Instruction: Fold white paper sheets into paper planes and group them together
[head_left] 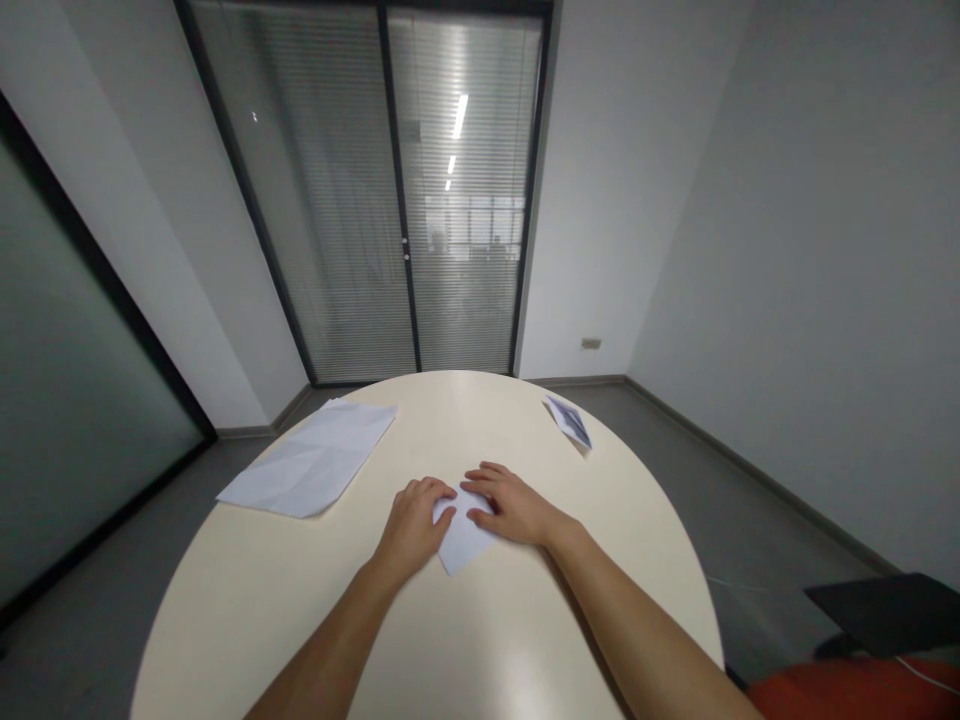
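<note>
A small folded piece of white paper (461, 545) lies on the round table in front of me, one corner pointing towards me. Resting on its left side is my left hand (416, 520), with the thumb apart from the bent fingers. My right hand (514, 505) lies over the paper's right side, fingers spread and thumb on the sheet. Parts of the paper are hidden under both hands. Between the two thumbs its surface shows.
Creased white sheets (319, 460) lie at the left of the cream round table (450, 415). A small folded printed paper (570, 420) sits near the far right edge. Beyond the table's right side are a black flat object (892, 610) and something red (847, 690).
</note>
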